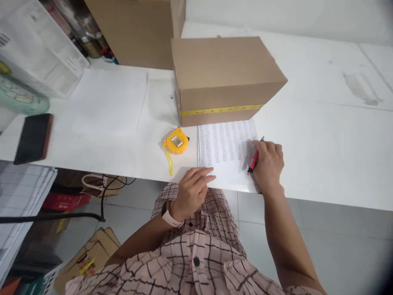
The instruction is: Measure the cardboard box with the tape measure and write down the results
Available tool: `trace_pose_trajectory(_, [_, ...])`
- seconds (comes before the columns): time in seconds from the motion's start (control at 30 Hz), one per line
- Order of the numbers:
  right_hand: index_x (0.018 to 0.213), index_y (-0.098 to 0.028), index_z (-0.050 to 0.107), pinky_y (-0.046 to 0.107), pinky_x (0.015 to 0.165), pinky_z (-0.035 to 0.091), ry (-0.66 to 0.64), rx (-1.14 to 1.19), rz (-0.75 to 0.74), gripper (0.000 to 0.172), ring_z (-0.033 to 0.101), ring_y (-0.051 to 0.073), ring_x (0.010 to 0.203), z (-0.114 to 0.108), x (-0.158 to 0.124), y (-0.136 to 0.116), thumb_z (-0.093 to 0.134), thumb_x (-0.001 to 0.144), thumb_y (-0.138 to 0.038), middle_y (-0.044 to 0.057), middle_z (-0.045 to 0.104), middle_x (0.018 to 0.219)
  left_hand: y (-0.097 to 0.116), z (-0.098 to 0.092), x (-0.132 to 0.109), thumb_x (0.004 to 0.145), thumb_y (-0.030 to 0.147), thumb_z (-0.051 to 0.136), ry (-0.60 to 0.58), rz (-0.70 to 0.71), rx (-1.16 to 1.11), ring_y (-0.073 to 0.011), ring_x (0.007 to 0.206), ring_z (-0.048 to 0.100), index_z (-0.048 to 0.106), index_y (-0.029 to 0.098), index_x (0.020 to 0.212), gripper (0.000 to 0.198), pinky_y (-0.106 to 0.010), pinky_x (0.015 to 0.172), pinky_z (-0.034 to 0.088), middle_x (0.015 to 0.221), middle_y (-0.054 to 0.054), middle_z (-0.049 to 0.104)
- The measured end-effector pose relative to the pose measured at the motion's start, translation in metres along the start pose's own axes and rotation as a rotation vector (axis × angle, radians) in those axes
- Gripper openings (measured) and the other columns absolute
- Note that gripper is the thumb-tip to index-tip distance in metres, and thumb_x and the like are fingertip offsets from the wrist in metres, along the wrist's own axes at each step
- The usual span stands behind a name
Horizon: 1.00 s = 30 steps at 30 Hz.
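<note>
My right hand (269, 166) is closed around a red and black pen (253, 161), resting at the right edge of a written sheet (227, 143). Columns of small handwriting fill the sheet's upper part; its lower part is blank. On the sheet's lower left corner lies my left hand (193, 190), fingers stretched out and holding nothing. A yellow tape measure (176, 141) with a wrist strap sits left of the sheet. Behind it stands a closed cardboard box (227, 65) with a yellow printed strip along its front, covering the sheet's far edge.
A phone (33, 138) and blank white paper (107, 100) lie on the left of the white table (331, 155). Another cardboard box (141, 32) and a white carton (37, 45) stand at the back left. Below the table edge are a black cable (103, 200) and flattened cardboard (89, 254).
</note>
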State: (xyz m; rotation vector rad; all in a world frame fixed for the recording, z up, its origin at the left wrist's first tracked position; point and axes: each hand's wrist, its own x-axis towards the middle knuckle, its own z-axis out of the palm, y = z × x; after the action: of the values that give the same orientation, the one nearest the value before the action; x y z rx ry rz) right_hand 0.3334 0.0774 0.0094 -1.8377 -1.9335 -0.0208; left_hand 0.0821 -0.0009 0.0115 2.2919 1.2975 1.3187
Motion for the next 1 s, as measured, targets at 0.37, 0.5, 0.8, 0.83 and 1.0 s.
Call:
trace_pose_trajectory(0.37, [0.128,-0.02,0.063,0.045,0.084,0.046,0.207,0.048,0.004,0.045,0.058,0.03,0.098,0.006,-0.004,0.006,0.04,0.091,-0.012,0.015,0.068,0.108,-0.067,-0.045,0.049,0.08,0.021,0.075,-0.015,-0.355,0.322,-0.0344,0.117,0.061,0.056,0.02,0.131,0.054,-0.052,0.096,0.051,0.13,-0.016,0.064])
trace_pose_trajectory(0.5, [0.113,-0.023,0.071,0.047,0.089,0.05,0.363,0.39,0.023,0.028,0.063,0.029,0.103,-0.023,0.002,-0.017,0.049,0.095,-0.025,0.014,0.071,0.11,-0.05,-0.063,0.062,0.084,0.032,0.07,-0.049,-0.513,-0.219,-0.0295,0.104,0.07,0.055,0.02,0.126,0.046,-0.046,0.089,0.057,0.116,-0.013,0.071])
trace_pose_trajectory(0.8, [0.094,-0.016,0.077,0.037,0.076,0.06,-0.719,1.478,0.216,0.049,0.071,0.021,0.082,-0.081,0.057,-0.103,0.063,0.088,-0.062,0.014,0.077,0.095,-0.012,-0.083,0.122,0.091,0.04,0.064,-0.189,-0.353,-0.78,-0.0254,0.093,0.076,0.054,0.021,0.125,0.04,-0.036,0.075,0.063,0.115,-0.015,0.074])
trace_pose_trajectory(0.83, [0.09,-0.015,0.076,0.035,0.071,0.059,-0.737,1.473,0.228,0.05,0.07,0.019,0.077,-0.082,0.061,-0.107,0.064,0.086,-0.064,0.014,0.077,0.089,-0.014,-0.083,0.126,0.092,0.039,0.064,-0.21,-0.342,-0.773,-0.0249,0.092,0.076,0.053,0.021,0.126,0.04,-0.037,0.077,0.063,0.114,-0.014,0.075])
trace_pose_trajectory(1.0, [0.066,-0.019,0.059,0.023,0.044,0.037,-0.627,1.312,0.219,0.052,0.052,0.011,0.053,-0.087,0.079,-0.115,0.07,0.079,-0.068,0.001,0.06,0.062,-0.016,-0.094,0.145,0.09,0.038,0.069,-0.328,-0.321,-0.823,-0.0256,0.089,0.077,0.051,0.022,0.126,0.043,-0.039,0.078,0.063,0.109,-0.013,0.076])
